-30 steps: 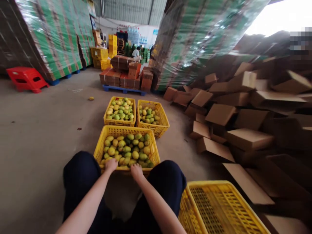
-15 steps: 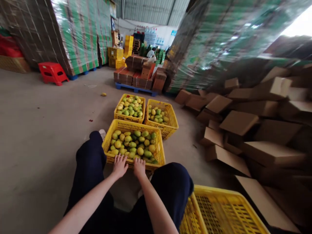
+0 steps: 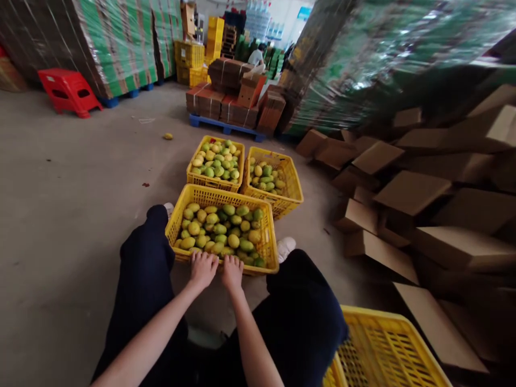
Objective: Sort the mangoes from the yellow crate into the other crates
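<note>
Between my knees stands a yellow plastic crate (image 3: 271, 242) partly filled with green and yellow mangoes (image 3: 220, 229). My left hand (image 3: 203, 267) and my right hand (image 3: 233, 272) sit side by side on its near rim, fingers curled over the edge. The thumbs and the undersides of both hands are hidden. Touching or almost touching its far side are a second crate of mangoes (image 3: 215, 161), on the left, and a third crate (image 3: 296, 188), on the right, with mangoes mostly at its left.
Flattened and open cardboard boxes (image 3: 411, 192) are heaped on the right. Another yellow crate (image 3: 382, 317) lies beside my right leg. A red stool (image 3: 70, 92), a loose mango (image 3: 167, 136), a blue pallet of bundled cardboard (image 3: 226, 127) and a person (image 3: 256, 56) are farther off.
My view has tipped down. My right leg has swung outward to the right, showing its shoe. Both hands stay on the crate's near rim.
</note>
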Available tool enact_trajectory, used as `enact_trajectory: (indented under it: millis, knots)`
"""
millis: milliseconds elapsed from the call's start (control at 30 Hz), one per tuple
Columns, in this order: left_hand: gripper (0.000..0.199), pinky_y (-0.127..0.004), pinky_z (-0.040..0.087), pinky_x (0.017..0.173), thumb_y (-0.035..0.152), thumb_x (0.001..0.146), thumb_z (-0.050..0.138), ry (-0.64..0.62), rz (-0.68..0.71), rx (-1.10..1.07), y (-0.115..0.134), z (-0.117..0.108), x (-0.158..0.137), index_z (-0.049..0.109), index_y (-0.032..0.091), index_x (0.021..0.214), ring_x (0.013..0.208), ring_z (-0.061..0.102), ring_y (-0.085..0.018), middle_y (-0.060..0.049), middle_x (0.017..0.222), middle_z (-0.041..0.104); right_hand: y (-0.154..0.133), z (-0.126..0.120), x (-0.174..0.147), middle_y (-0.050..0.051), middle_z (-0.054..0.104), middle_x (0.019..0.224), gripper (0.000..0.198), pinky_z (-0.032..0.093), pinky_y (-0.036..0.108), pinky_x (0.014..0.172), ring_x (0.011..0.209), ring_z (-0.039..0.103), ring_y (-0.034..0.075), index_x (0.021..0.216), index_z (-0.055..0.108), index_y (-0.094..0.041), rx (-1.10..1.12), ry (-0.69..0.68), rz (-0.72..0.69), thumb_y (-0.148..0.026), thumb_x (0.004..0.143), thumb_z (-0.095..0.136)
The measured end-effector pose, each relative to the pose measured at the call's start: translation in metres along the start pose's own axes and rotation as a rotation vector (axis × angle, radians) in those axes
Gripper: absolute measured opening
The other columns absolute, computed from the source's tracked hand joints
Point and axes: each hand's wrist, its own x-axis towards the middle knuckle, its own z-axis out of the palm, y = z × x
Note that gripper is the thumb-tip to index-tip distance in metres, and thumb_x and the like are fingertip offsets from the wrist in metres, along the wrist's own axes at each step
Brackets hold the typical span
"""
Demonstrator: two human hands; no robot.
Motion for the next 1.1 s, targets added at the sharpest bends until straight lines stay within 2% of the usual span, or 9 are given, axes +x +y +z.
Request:
enact_trajectory:
  millis: [133,233,333,400,567,700,900,1000,1100]
  knots:
    - [0.048,-0.044,0.042,0.104,0.036,0.103,0.033,-0.115,0.025,0.015,0.012,0.001,0.015,0.077,0.016,0.102,0.105,0.067,-0.029,-0.015,0.106,0.076,0.002,0.000,0.003,0.016,0.069,0.123,0.038,0.035,0.045,0.105,0.117,0.058,0.031,0.122,0.066,-0.017,0.082,-0.003,0.008,-0.012,0.095,0.040]
    - [0.047,-0.036,0.050,0.090,0.033,0.104,0.032,-0.198,0.043,-0.141,0.019,0.001,0.037,0.077,0.018,0.101,0.093,0.071,-0.024,-0.011,0.100,0.077,0.003,0.009,0.000,0.017,0.069,0.123,0.042,0.034,0.047,0.107,0.117,0.058,0.032,0.129,0.061,-0.016,0.178,0.035,0.027,-0.012,0.094,0.039]
    - [0.035,-0.028,0.053,0.084,0.023,0.101,0.039,-0.182,0.082,-0.312,0.021,-0.004,0.075,0.071,0.020,0.114,0.091,0.071,-0.018,-0.005,0.102,0.077,0.002,0.019,-0.008,0.017,0.067,0.126,0.054,0.032,0.050,0.111,0.119,0.056,0.032,0.136,0.052,-0.012,0.426,0.189,0.005,-0.011,0.082,0.052]
    - [0.030,-0.026,0.053,0.087,0.018,0.096,0.046,-0.117,0.083,-0.241,0.019,-0.007,0.108,0.069,0.020,0.116,0.094,0.070,-0.016,-0.003,0.105,0.076,0.000,0.021,-0.013,0.016,0.068,0.123,0.061,0.033,0.053,0.110,0.118,0.056,0.032,0.137,0.049,-0.013,0.606,0.301,-0.042,-0.010,0.076,0.053]
    - [0.026,-0.041,0.044,0.107,0.011,0.086,0.058,-0.056,-0.009,-0.041,0.012,0.000,0.199,0.065,0.015,0.111,0.121,0.060,-0.028,-0.014,0.122,0.068,0.003,-0.005,-0.017,0.009,0.067,0.118,0.071,0.039,0.051,0.109,0.118,0.057,0.025,0.135,0.047,-0.022,0.906,0.448,-0.250,0.003,0.070,0.040]
    - [0.039,-0.051,0.037,0.111,0.024,0.083,0.072,-0.109,-0.059,0.045,0.013,0.023,0.253,0.059,0.008,0.116,0.128,0.053,-0.036,-0.022,0.126,0.063,0.010,-0.036,-0.016,0.005,0.067,0.113,0.059,0.050,0.037,0.097,0.111,0.060,0.021,0.128,0.053,-0.027,1.135,0.518,-0.182,0.003,0.078,0.040]
    - [0.045,-0.049,0.038,0.109,0.039,0.082,0.077,-0.124,-0.167,0.049,0.019,0.061,0.281,0.057,0.011,0.112,0.134,0.047,-0.036,-0.019,0.131,0.060,-0.003,-0.052,-0.019,0.001,0.070,0.099,0.042,0.054,0.028,0.085,0.095,0.067,0.016,0.114,0.060,-0.028,1.349,0.381,-0.141,-0.001,0.086,0.042]
    - [0.041,-0.045,0.039,0.108,0.041,0.088,0.069,-0.112,-0.124,0.038,0.016,0.056,0.276,0.057,0.007,0.109,0.130,0.052,-0.031,-0.017,0.122,0.064,-0.006,-0.052,-0.019,0.003,0.071,0.099,0.041,0.054,0.029,0.085,0.095,0.067,0.017,0.110,0.062,-0.024,1.355,0.259,-0.150,-0.001,0.083,0.042]
    - [0.053,-0.039,0.041,0.108,0.040,0.080,0.077,-0.243,-0.022,-0.008,0.007,0.037,0.263,0.056,0.005,0.114,0.121,0.058,-0.025,-0.015,0.121,0.066,-0.002,-0.050,-0.015,0.006,0.072,0.103,0.046,0.054,0.035,0.089,0.100,0.066,0.021,0.112,0.064,-0.021,1.194,0.100,-0.178,0.000,0.077,0.043]
